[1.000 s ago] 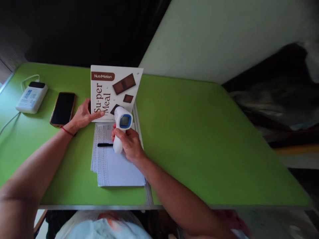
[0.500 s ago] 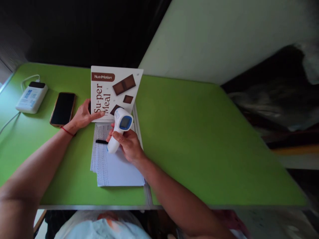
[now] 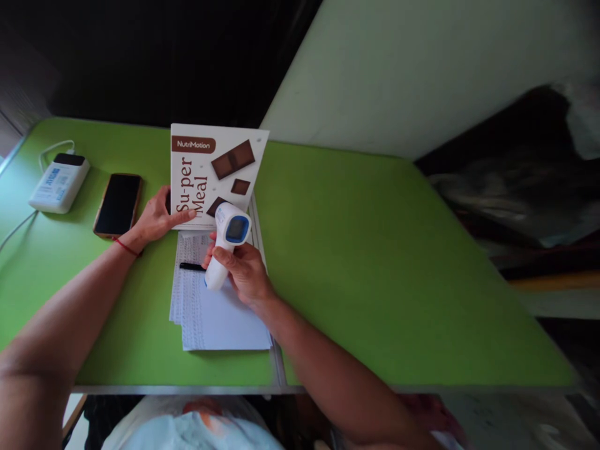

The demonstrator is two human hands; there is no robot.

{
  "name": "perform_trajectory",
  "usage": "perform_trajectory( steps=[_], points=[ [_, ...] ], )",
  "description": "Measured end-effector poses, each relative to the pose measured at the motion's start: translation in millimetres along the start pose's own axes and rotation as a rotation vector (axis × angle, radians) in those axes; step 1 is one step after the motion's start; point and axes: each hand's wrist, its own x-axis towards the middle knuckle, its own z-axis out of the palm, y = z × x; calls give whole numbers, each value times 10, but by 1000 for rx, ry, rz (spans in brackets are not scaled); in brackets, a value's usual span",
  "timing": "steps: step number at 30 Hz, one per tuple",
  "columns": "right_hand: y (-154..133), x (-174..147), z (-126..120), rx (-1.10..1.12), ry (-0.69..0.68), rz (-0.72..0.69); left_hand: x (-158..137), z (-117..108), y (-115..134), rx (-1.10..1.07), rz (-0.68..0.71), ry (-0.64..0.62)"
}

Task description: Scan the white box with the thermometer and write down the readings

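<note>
My left hand (image 3: 162, 215) grips the lower left edge of a white box (image 3: 197, 181) printed "NutriMotion Su-per Meal", its thumb across the front and the other fingers hidden behind. The box stands upright at the back of a paper stack. In my right hand (image 3: 244, 269) is a white infrared thermometer (image 3: 224, 247), fingers wrapped round its handle. Its blue-framed screen faces me, and its head overlaps the box's lower right corner from my view; whether they touch I cannot tell. Below lie sheets of paper (image 3: 229, 325) with handwriting along the left, and a black pen (image 3: 191, 267) partly behind the thermometer.
A phone (image 3: 118, 205) in a brown case lies left of my left hand. Farther left sits a white power bank (image 3: 60, 182) with a cable attached. The green table (image 3: 375, 269) has a metal seam beside the papers. A dark panel and a pale wall rise behind.
The thermometer has tilted slightly, its handle's lower end shifting a little to the right. My left hand and the box hold still.
</note>
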Motion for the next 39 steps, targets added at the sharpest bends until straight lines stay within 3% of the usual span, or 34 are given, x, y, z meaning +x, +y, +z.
perform_trajectory(
  steps=[14,17,19,21,23,26,30,33,35,37,39],
  points=[
    [-9,-25,-88,-76,0,-43,-28,-18,144,62,-65,-9],
    [-142,-27,-263,-315,77,-240,-21,-17,131,64,-64,2],
    [-277,-13,-482,-572,201,-411,-12,-11,110,120,3,24],
    [-402,11,-767,-875,349,-481,3,-1,83,252,97,60],
    [-486,36,-1066,-1200,472,-386,20,12,53,376,163,99],
    [-535,61,-1415,-1493,458,-168,45,18,14,423,178,138],
    [-560,81,-1596,-1564,447,66,61,-11,-3,364,72,192],
    [-594,81,-1602,-1588,452,153,53,-36,10,311,-16,195],
    [-604,65,-1559,-1637,492,95,45,-38,17,308,-32,188],
    [-578,35,-1458,-1665,539,-100,45,-28,10,313,-21,189],
    [-501,-4,-1289,-1597,428,-333,61,-11,-13,305,-10,197]
  ],
)
